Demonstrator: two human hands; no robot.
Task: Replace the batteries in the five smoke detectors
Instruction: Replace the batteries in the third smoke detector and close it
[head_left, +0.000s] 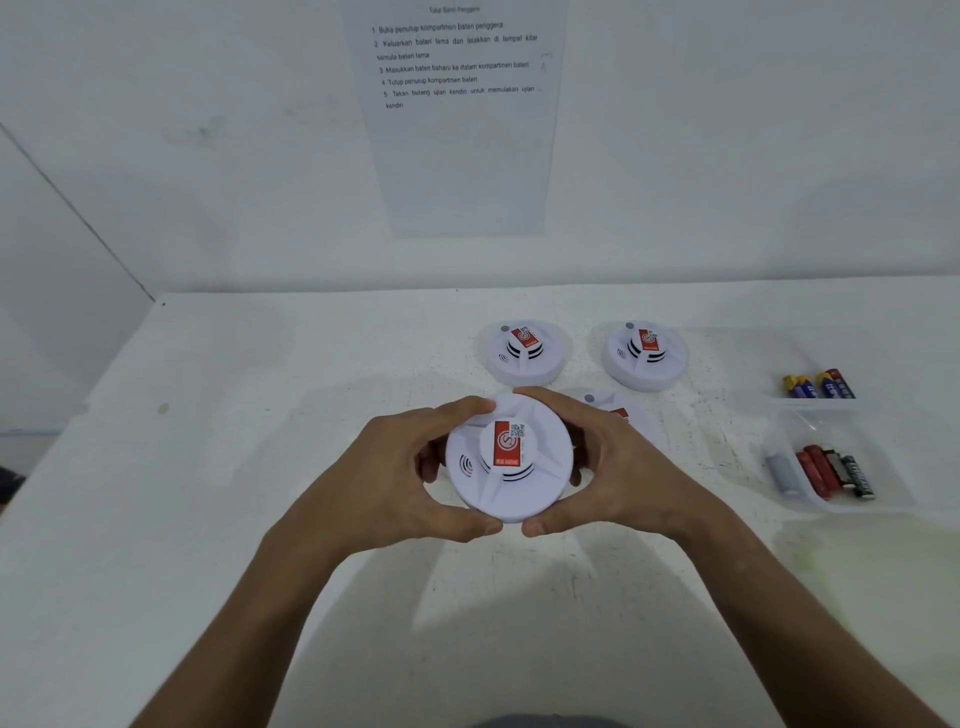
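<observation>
Smoke detector, face up, clasped at rim by left hand and right hand; step apparently opening or closing; next likely a twist of the halves.

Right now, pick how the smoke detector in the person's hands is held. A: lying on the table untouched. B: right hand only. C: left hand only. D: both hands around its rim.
D: the left hand and the right hand both wrap the rim of the held smoke detector, with its red label facing up.

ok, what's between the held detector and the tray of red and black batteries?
Head view: a third detector, partly behind the right hand, then bare table.
</observation>
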